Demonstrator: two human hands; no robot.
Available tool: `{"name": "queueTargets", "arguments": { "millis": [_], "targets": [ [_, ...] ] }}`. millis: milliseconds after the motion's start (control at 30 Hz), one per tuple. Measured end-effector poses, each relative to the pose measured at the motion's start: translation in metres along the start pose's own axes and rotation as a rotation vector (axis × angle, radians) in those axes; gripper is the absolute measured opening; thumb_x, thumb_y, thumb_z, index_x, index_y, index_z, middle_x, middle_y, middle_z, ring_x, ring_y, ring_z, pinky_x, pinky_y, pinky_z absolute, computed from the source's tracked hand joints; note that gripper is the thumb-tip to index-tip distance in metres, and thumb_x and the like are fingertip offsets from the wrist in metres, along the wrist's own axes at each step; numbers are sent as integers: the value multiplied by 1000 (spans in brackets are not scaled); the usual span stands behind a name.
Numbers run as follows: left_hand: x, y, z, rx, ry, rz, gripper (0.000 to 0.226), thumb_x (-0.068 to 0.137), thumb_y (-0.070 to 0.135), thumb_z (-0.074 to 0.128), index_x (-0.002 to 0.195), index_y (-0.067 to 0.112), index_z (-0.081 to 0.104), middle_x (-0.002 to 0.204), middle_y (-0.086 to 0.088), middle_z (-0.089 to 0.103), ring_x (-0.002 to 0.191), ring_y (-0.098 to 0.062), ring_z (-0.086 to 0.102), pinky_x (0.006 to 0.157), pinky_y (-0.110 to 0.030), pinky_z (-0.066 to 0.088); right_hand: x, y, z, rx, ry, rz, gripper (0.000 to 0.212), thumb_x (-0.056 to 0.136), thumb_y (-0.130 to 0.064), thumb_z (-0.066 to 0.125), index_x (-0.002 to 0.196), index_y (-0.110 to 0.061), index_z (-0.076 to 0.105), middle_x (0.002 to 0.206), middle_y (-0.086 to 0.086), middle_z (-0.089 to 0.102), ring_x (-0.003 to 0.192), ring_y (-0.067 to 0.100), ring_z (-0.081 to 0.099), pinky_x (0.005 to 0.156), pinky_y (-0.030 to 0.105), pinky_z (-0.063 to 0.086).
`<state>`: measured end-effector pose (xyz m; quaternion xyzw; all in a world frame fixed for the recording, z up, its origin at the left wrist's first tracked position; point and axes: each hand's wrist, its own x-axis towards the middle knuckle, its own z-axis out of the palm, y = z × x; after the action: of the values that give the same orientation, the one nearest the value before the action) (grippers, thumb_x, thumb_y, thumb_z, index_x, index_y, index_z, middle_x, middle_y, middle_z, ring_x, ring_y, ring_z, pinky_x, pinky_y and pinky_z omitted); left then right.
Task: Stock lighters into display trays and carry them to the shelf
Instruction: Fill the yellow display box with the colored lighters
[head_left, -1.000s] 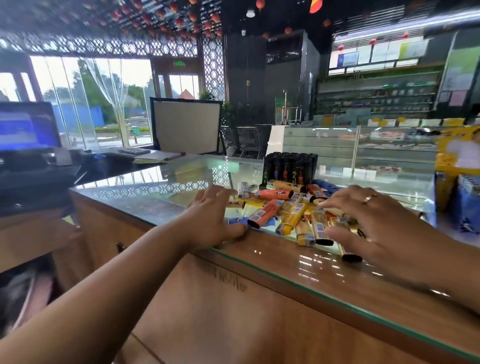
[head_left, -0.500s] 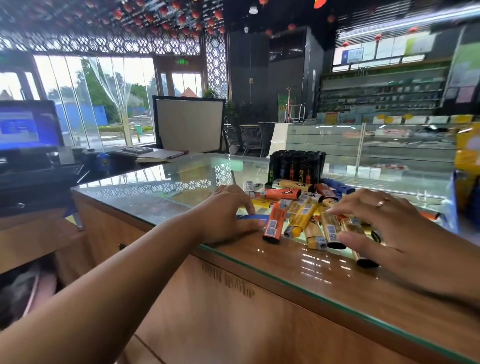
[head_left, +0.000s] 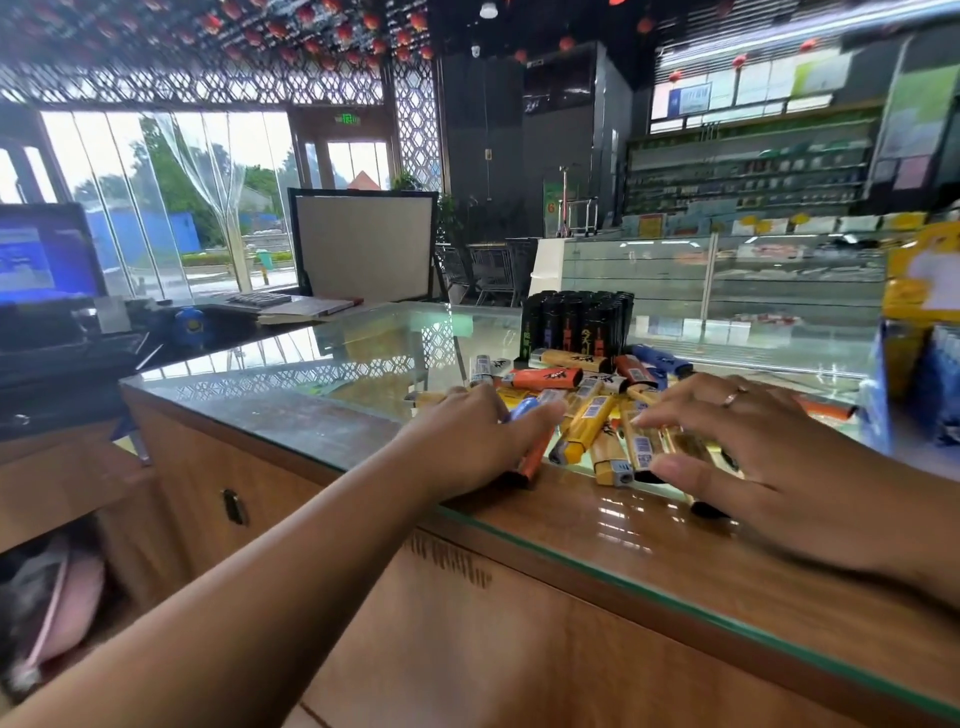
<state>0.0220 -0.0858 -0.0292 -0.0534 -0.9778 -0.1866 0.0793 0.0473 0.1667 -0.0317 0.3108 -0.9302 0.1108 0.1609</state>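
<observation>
Right now, in the head view, a loose pile of lighters (head_left: 587, 415) is lying on the glass tabletop (head_left: 597, 535), close to its near edge. Both hands are reaching into the pile from 6 o'clock.

The left hand (head_left: 467, 441) is resting palm down on the pile's 9 o'clock side. Its fingers (head_left: 524, 422) are lying fairly flat and close together, pressing on an orange lighter (head_left: 537, 460) and a blue lighter (head_left: 522, 408) without closing around either; the orange one is poking out from under the hand toward 6 o'clock.

The right hand (head_left: 753, 457), which is wearing a ring (head_left: 731, 398), is hovering low over the pile's 3 o'clock side. Its fingers (head_left: 680, 415) are spreading wide and nearly straight over several yellow lighters (head_left: 641, 447), holding nothing; whether the tips are touching them I cannot tell.

At 12 o'clock from the pile, a tight block of black lighters (head_left: 576, 325) is standing upright on the tabletop, just behind another orange lighter (head_left: 545, 378) lying flat.

Farther off at 9 o'clock, a monitor (head_left: 47, 254) is glowing blue on a lower desk. At 3 o'clock, yellow and blue packaging (head_left: 919, 332) is standing at the frame's edge, too blurred to read.
</observation>
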Motion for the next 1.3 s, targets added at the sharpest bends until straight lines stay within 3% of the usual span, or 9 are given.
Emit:
{"name": "queueTargets", "arguments": {
  "millis": [67,267,400,600,733,800,900,1067,1300],
  "targets": [
    [1,6,-3,41,-78,-10,80,76,84,38,112,16,60,105,2,55,87,-11,52,64,-25,40,1,-1,3,-34,-26,-9,68,76,-84,14,128,-52,43,122,-33,36,120,-3,30,100,25,26],
    [4,-7,-16,70,-115,83,47,86,65,54,84,17,56,75,-1,52,65,-13,46,60,-29,34,3,-2,6,-54,-41,5,73,72,-84,14,128,-50,45,126,-26,36,118,0,26,100,25,28],
    [3,-25,-27,119,-108,190,43,90,58,55,79,16,53,70,1,47,61,-13,42,59,-31,32,4,-2,6,-51,-60,8,75,70,-85,12,130,-51,42,125,-29,31,119,-2,22,98,22,26],
    [6,-47,-26,227,-2,367,28,94,38,59,75,30,41,77,13,44,69,-1,42,60,-18,30,3,-2,5,-60,-63,-3,75,69,-85,10,129,-53,41,125,-33,27,120,-6,19,98,20,23],
    [26,-71,-19,201,148,359,13,93,34,60,99,27,51,100,7,42,96,-14,43,85,-32,37,3,-1,5,-66,-60,-11,72,69,-86,9,126,-55,40,122,-37,25,119,-10,16,97,19,23],
    [35,-77,-19,204,98,280,21,95,34,58,111,21,53,108,4,44,103,-17,45,90,-34,38,3,-1,5,-61,-57,-21,70,70,-87,9,125,-56,40,118,-42,22,118,-12,16,96,19,23],
    [41,-74,-21,137,-24,187,20,97,36,53,112,25,44,103,5,49,93,-14,50,78,-31,36,3,0,5,-48,-51,-29,65,70,-87,11,121,-59,38,117,-45,20,120,-14,16,93,16,25],
    [50,-69,-25,233,-57,209,36,96,43,54,121,18,48,106,1,52,93,-17,52,81,-33,41,3,-1,4,-45,-50,-27,68,69,-87,10,126,-59,35,122,-40,22,117,-14,17,95,19,24],
    [49,-46,-28,259,-87,169,20,85,29,63,84,26,43,80,5,50,67,-9,44,57,-26,31,0,-3,0,-30,-78,-7,73,68,-86,9,131,-57,32,124,-39,20,123,-9,17,104,25,24]
  ]
}}
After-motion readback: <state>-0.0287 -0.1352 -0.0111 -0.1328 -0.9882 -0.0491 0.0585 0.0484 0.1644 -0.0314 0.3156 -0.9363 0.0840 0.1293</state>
